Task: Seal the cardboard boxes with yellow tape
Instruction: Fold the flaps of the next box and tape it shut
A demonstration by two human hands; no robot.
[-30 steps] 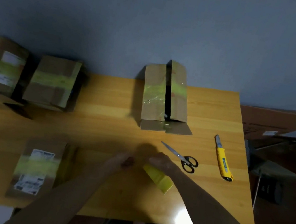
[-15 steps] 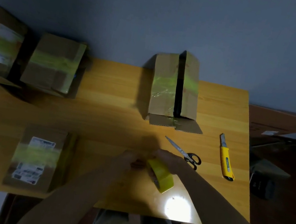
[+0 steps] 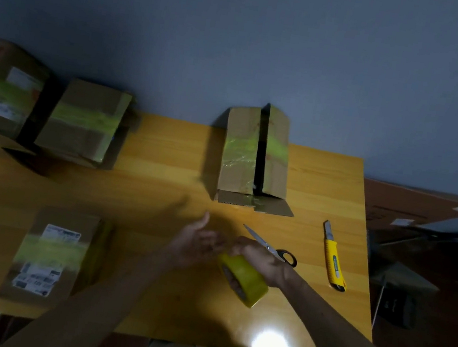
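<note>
My right hand (image 3: 263,263) grips the yellow tape roll (image 3: 244,281) over the bench (image 3: 163,169), toward its near edge. My left hand (image 3: 196,242) hovers slack-fingered beside it. The gaping cardboard box (image 3: 240,151) stands at the far edge.

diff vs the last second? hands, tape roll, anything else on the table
The left hand came off: it was curled at the yellow tape roll beside the right hand, and now lies open, fingers spread, just left of the roll. The right hand still holds the roll. Scissors, utility knife and the box with the open seam stayed put; only the camera shifted.
</note>
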